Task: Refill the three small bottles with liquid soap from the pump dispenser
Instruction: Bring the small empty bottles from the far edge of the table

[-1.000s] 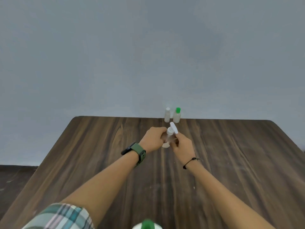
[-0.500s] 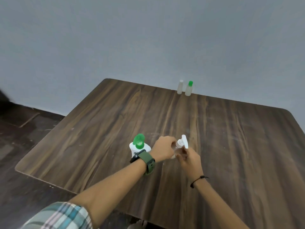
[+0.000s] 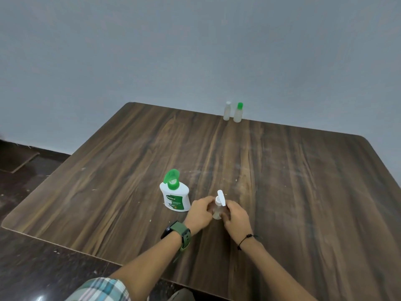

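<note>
Small clear bottle [image 3: 217, 210], white flip cap [image 3: 221, 197] open, upright on table [image 3: 303, 181] near front edge; left hand [image 3: 200, 213] and right hand [image 3: 236, 216] fingers curl around it. Pump dispenser [image 3: 175, 195] just left. Two small bottles [image 3: 232, 111] at far edge.

1. The body of the held bottle [image 3: 217, 210] is largely covered by the hands [image 3: 200, 213].
2. The bench [image 3: 303, 181] is cut off at the right edge.
3. The fill of the far bottles [image 3: 226, 111] cannot be told.

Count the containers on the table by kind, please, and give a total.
Small bottles: 3 (white-capped bottle at the far edge, green-capped bottle, open bottle held in both hands)
Pump dispenser: 1
Total: 4
</note>
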### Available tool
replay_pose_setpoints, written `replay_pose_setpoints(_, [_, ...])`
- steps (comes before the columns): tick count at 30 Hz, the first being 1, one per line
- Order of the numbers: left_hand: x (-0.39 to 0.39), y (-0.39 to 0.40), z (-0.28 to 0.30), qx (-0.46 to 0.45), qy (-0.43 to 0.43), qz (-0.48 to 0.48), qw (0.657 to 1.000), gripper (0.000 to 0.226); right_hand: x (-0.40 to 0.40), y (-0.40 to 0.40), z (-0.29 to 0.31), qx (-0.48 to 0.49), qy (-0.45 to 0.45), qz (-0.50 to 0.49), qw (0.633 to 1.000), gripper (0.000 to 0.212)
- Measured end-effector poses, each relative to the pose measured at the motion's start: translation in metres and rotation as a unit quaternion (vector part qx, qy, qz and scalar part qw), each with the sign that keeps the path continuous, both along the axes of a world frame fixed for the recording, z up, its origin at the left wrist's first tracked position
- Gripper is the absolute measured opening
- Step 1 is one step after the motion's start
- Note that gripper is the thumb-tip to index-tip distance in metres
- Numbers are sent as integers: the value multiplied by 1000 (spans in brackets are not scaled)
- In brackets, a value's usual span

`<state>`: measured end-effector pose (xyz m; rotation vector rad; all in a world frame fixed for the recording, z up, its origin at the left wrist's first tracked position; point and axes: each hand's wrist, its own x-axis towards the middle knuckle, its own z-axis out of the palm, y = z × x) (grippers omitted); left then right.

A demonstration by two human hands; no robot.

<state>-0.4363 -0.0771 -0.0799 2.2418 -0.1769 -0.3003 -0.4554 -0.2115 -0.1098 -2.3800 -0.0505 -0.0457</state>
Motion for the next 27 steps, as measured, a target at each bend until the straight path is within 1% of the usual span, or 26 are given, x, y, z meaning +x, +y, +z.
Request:
replay_pose_setpoints(7, [-3,-4,1,-8,14,13,1000,40,-5,-4,1,-1,14,2,1000,22])
replay_pose_setpoints(13, [-7,-6,5,-5,21,23,1000,39,-5,-6,3,5,25,-2,1000,26])
replay_pose_setpoints(17, [-9,-6,9,-4,26,29,999,43,-5,-5,7,10,27,3,1000,29])
replay_pose_setpoints(21, [-12,-4,15,4,25,36,999,47,-6,-8,10,14,32,4,999,34])
replay_pose_setpoints(25, [-7,1,30,42,20,42,998,57,-3,-17,14,12,27,7,1000,47])
replay_pose_setpoints(27, [0,2,43,69,1,49,996,58,4,-22,21,15,24,3,1000,51])
